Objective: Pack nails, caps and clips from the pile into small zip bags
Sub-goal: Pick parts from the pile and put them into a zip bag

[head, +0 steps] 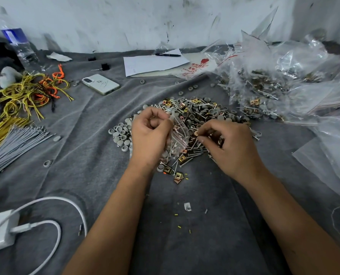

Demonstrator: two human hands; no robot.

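Left hand (150, 133) pinches the small zip bag (178, 135) over the pile (194, 118), mouth toward the right. Right hand (227, 143), just beside the mouth, fingertips pinched on what looks like a brass clip (195, 133). Bag hangs long axis downward, nails inside.

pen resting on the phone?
No, the pen lies on the white paper near the wall, apart from the phone on the grey cloth.
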